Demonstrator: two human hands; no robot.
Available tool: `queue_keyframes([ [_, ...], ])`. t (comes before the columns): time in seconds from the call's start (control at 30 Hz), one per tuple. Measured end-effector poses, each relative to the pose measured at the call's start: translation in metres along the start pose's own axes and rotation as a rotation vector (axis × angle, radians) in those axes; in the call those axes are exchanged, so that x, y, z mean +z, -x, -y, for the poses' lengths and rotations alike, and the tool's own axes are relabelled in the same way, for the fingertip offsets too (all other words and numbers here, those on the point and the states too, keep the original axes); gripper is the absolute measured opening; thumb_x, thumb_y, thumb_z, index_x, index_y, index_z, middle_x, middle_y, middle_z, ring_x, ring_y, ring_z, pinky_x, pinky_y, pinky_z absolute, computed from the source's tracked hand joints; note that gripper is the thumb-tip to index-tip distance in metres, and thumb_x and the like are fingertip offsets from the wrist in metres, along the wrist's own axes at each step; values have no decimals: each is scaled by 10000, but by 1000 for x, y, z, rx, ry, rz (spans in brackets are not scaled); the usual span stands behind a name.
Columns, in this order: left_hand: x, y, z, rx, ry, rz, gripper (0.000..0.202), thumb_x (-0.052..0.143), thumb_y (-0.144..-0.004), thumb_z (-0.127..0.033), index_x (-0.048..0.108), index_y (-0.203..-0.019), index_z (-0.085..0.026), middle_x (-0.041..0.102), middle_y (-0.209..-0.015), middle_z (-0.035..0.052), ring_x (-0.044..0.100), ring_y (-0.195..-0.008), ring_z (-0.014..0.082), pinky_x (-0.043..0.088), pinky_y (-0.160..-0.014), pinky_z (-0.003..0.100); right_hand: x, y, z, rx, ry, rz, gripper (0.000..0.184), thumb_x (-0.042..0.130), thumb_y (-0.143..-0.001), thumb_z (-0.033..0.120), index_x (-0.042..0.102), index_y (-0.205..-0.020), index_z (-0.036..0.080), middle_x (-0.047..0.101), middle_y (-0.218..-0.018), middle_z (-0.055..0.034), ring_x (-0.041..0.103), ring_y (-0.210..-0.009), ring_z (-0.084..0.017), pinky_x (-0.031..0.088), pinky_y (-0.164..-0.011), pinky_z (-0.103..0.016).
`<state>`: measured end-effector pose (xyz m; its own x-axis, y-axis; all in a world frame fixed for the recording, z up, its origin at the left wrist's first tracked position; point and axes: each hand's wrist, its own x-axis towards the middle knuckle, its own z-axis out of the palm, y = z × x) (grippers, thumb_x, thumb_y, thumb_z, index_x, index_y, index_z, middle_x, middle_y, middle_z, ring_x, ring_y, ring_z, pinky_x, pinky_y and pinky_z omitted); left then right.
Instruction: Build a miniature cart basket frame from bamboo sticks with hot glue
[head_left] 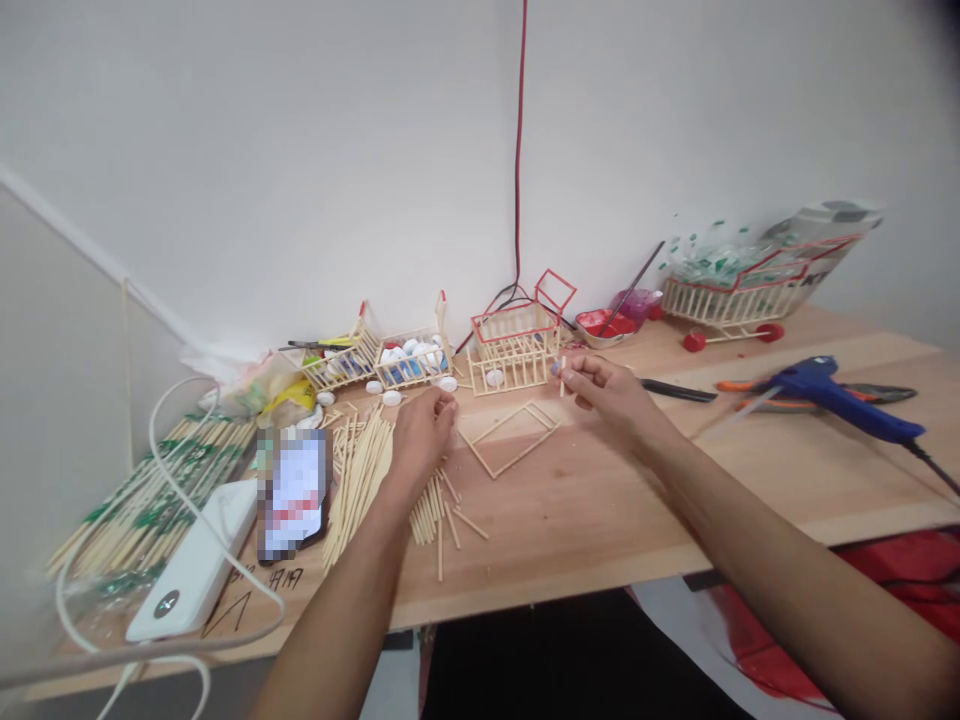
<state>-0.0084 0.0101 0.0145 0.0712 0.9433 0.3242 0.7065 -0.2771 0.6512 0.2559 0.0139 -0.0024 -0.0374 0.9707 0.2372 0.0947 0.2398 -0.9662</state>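
My right hand (pixel 604 390) pinches a short wooden stick (pixel 562 375) upright, just right of a small stick cart with red trim (pixel 514 350). My left hand (pixel 421 432) rests knuckles-up on the wooden table (pixel 600 510), fingers curled near the top of a pile of loose bamboo sticks (pixel 360 480); what it holds, if anything, is hidden. Between my hands lies a flat rectangular stick frame (pixel 510 437). Cut short sticks (pixel 439 510) lie below my left wrist.
A blue glue gun (pixel 840 395) and pliers (pixel 675 390) lie at the right. Stick baskets with bottle caps (pixel 412 362) stand along the wall, a larger cart (pixel 731 295) at the back right. Phone (pixel 294 492), white power bank (pixel 195 565) with cable, packed skewers (pixel 142 500) sit left.
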Motion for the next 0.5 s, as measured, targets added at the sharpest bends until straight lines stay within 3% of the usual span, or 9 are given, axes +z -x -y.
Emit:
queue_keyframes([
  [0.1, 5, 0, -10, 12, 229, -23, 127, 608, -774, -220, 691, -851, -162, 694, -767, 35, 609, -706, 152, 449, -684, 251, 11, 4, 4, 20, -3, 55, 341, 656, -762, 525, 582, -770, 192, 568, -711, 8, 402, -551, -92, 321, -522, -237],
  [0.2, 15, 4, -20, -79, 543, 131, 253, 689, -735, -306, 671, -922, -136, 703, -849, 69, 623, -732, 150, 462, -609, 227, 22, 9, 8, -46, 16, 125, 323, 669, -754, 509, 615, -766, 191, 645, -878, -46, 563, -775, -158, 430, -706, -287],
  [0.33, 27, 15, -31, -140, 859, 384, 478, 771, -660, -343, 610, -1065, -148, 693, -1062, 113, 643, -791, 157, 465, -555, 207, 30, 12, 7, -162, 55, 262, 248, 653, -797, 445, 651, -773, 198, 643, -1112, -87, 572, -1076, -237, 400, -934, -381],
  [0.5, 35, 20, -34, -191, 903, 475, 519, 801, -625, -377, 621, -1049, -139, 698, -824, 49, 587, -594, 105, 427, -505, 200, 37, 13, 1, -216, 68, 329, 173, 634, -817, 376, 658, -805, 205, 639, -1101, -77, 586, -1044, -226, 424, -888, -359],
])
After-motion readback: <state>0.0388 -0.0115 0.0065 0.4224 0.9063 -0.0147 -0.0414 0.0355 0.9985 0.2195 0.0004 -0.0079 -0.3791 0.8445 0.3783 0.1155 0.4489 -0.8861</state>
